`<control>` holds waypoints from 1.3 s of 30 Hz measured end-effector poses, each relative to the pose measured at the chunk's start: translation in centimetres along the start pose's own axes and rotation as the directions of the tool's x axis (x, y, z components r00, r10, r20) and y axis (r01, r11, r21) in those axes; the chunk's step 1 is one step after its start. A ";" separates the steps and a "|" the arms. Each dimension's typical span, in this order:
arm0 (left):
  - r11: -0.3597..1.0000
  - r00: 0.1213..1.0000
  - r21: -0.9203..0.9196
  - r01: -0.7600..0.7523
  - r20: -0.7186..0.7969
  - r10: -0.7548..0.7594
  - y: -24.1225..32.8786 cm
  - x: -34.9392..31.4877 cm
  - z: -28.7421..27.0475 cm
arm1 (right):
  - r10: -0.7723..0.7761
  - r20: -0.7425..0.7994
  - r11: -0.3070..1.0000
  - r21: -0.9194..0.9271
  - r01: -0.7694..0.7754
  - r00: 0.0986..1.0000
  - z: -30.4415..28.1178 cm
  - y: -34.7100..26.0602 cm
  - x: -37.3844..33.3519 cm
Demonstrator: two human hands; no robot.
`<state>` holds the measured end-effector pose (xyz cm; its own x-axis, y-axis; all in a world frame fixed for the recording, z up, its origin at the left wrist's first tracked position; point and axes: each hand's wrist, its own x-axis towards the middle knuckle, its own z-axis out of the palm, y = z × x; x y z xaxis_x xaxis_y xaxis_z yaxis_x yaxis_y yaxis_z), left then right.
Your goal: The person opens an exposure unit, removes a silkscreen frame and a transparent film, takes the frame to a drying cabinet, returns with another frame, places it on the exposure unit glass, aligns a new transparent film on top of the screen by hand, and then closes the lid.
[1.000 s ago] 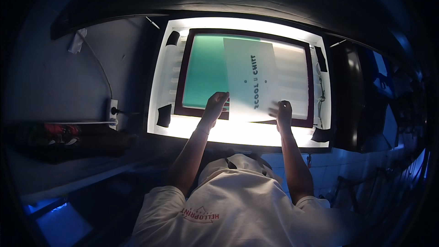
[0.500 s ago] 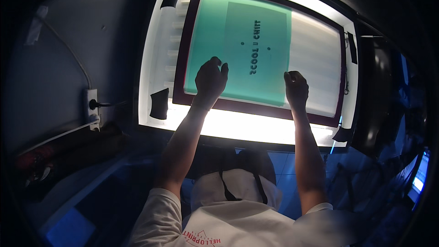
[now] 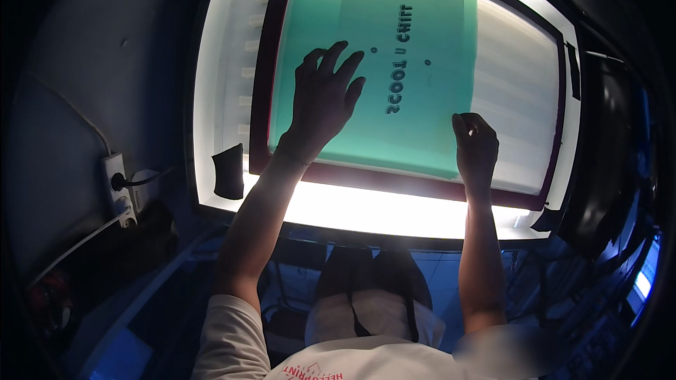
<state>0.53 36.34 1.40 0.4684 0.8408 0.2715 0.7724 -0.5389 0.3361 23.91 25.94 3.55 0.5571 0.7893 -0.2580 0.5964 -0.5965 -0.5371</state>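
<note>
Positioning step: left hand (image 3: 324,102), fingers splayed, flattens the transparent film (image 3: 415,63) on the green screen (image 3: 310,21); right hand (image 3: 475,148) pinches its corner (lightbox (image 3: 380,207) beneath); squaring comes next, I judge.

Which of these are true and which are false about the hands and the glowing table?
1. The left hand lies flat with its fingers spread on the sheet. True.
2. The right hand is up near the far edge of the frame. False: it is at the sheet's near right corner, close to the near edge of the dark red frame.
3. The screen under the sheet looks green. True.
4. The light table is switched off. False: it glows bright white around the frame.
5. Dark lettering shows on the sheet between the two hands. True.
</note>
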 end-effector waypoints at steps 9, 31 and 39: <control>0.999 1.000 0.046 0.017 0.025 -0.018 0.2 0.1 0.5 | 0.018 0.041 0.999 -0.047 -0.016 0.999 -0.3 -0.2 0.4; 0.999 0.999 0.045 0.027 0.045 -0.029 0.4 0.4 0.5 | 0.070 0.051 0.997 -0.014 -0.070 0.996 -0.1 0.0 0.6; 0.999 0.999 0.042 0.030 0.031 -0.031 0.4 0.4 0.6 | 0.077 0.054 0.997 -0.006 -0.077 0.996 -0.1 -0.1 0.6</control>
<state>1.24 36.51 1.10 0.4570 0.8584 0.2330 0.8035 -0.5108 0.3057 24.21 26.45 3.59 0.5695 0.7478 -0.3413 0.5553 -0.6561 -0.5111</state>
